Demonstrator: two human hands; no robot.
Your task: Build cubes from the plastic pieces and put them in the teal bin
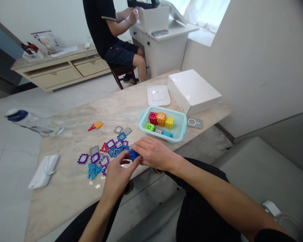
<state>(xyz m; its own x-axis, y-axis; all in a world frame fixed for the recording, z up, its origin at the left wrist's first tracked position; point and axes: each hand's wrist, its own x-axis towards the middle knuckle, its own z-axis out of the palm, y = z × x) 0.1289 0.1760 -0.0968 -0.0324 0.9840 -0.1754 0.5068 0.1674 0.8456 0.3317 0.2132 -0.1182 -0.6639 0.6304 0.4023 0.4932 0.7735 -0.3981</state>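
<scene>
My left hand (119,173) and my right hand (154,153) meet near the table's front edge. Between them is a small stack of dark blue toothed building tiles (133,155). The left thumb and forefinger pinch it, and the right fingers close over its far side, partly hiding it. Left of my hands lie loose purple tiles (95,157), light blue pieces (94,170), grey tiles (94,150) and a red triangle (104,148). Behind my right hand, a light blue tub (179,134) holds tiles stacked by colour: red (153,118), orange (161,119), yellow (169,123), green (149,126).
On the marble-look table (73,201) are a clear lid (158,95), a white box (193,89), a grey phone-like object (195,123), a water bottle (37,121), a white packet (43,171) and an orange tile (98,124). Beyond, a person (101,30) sits at a white desk (164,50).
</scene>
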